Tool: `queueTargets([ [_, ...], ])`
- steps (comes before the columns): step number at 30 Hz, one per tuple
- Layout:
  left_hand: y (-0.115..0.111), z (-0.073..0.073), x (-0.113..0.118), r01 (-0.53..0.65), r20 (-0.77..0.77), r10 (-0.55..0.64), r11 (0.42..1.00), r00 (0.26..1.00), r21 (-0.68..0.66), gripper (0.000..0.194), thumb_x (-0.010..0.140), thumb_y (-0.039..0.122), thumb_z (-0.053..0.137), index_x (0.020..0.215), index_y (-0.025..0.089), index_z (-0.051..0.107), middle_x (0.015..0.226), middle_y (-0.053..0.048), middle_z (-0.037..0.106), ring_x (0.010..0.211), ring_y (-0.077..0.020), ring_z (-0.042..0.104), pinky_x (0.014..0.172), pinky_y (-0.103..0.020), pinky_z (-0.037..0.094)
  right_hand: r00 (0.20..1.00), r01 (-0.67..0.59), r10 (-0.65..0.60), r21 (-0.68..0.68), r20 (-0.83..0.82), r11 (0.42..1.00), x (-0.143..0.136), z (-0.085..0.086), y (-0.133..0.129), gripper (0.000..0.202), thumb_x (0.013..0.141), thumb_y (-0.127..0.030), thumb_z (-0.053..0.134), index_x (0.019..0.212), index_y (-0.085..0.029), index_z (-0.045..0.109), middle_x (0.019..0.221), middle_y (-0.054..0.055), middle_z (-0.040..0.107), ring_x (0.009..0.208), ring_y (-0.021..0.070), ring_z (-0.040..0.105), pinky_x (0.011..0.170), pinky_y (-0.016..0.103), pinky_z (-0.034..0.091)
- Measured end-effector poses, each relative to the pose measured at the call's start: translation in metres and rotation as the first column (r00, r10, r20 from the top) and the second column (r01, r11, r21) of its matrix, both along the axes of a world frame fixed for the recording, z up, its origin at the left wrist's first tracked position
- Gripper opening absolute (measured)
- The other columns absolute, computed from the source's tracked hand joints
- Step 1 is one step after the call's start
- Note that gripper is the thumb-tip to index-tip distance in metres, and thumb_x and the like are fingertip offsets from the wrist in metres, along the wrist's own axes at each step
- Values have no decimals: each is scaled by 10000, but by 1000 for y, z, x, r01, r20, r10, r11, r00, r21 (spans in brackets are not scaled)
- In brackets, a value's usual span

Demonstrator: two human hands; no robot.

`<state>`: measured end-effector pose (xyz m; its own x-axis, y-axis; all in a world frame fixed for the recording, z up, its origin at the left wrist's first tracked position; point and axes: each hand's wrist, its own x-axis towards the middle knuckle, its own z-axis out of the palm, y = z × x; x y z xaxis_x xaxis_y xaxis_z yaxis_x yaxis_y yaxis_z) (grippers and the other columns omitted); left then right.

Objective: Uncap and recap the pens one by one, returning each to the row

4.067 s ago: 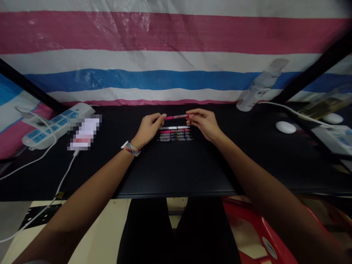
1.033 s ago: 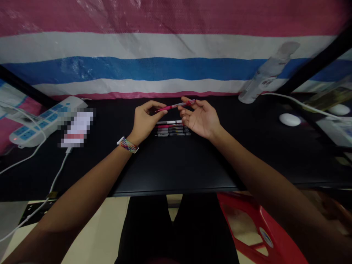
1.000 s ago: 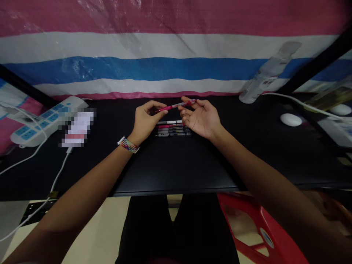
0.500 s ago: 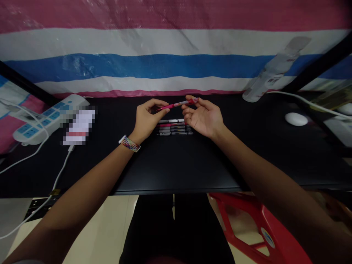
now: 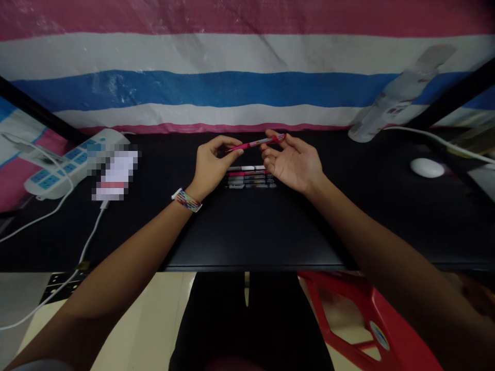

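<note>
A red pen [image 5: 257, 142] is held up between my two hands, its right end tilted a little higher. My left hand [image 5: 215, 164] pinches its left end between thumb and fingers. At the other end, my right hand [image 5: 296, 161] grips the pen with thumb and index finger, palm turned upward and the other fingers loosely curled. Below the hands, several pens [image 5: 251, 179] lie side by side in a row on the black desk [image 5: 255, 226]. One is red and another is white and black; my hands partly cover their ends.
On the left are a white power strip [image 5: 73, 164], a blurred-out phone [image 5: 116, 175] and a white charging cable [image 5: 91, 238]. A clear bottle [image 5: 398, 100] and a white mouse [image 5: 427, 167] stand to the right. A red plastic stool [image 5: 398, 314] is below the desk; a striped sheet [image 5: 216, 87] hangs behind.
The whole view has shifted slightly, so hands and desk items appear a little further right. Both hands keep hold of the red pen, nearly unchanged in pose.
</note>
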<state>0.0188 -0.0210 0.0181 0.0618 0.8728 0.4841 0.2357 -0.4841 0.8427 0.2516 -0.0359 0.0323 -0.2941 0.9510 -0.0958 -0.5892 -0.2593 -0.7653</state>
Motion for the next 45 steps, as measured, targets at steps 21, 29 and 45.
queueTargets([
  [21, 1, 1, 0, 9, -14, -9, 1000, 1000, 27, 134, 881, 224, 890, 1005, 235, 840, 1078, -53, 883, 1022, -229, 808, 977, -390, 651, 999, 26, -26, 30, 19, 999, -7, -1, -3, 292, 1070, -493, 688, 1249, -263, 695, 1016, 68, 781, 958, 233, 746, 868, 392, 692],
  [29, 0, 2, -3, 26, -29, -25, 999, 999, 40, 145, 912, 292, 909, 1030, 229, 853, 1078, -54, 881, 994, -218, 803, 942, -363, 634, 995, 39, -41, 21, 93, 999, -5, 6, -3, 355, 1113, -563, 639, 1259, -249, 716, 1086, 79, 821, 912, 214, 765, 719, 303, 651],
  [45, 15, -16, -17, -16, -294, 33, 998, 955, 61, 272, 1015, 389, 775, 784, 249, 810, 721, -18, 746, 686, -199, 615, 758, -376, 481, 653, 94, -445, 517, 613, 851, 9, -26, 15, 91, 911, -203, 819, 846, -264, 839, 896, 62, 753, 899, 260, 660, 948, 455, 584],
])
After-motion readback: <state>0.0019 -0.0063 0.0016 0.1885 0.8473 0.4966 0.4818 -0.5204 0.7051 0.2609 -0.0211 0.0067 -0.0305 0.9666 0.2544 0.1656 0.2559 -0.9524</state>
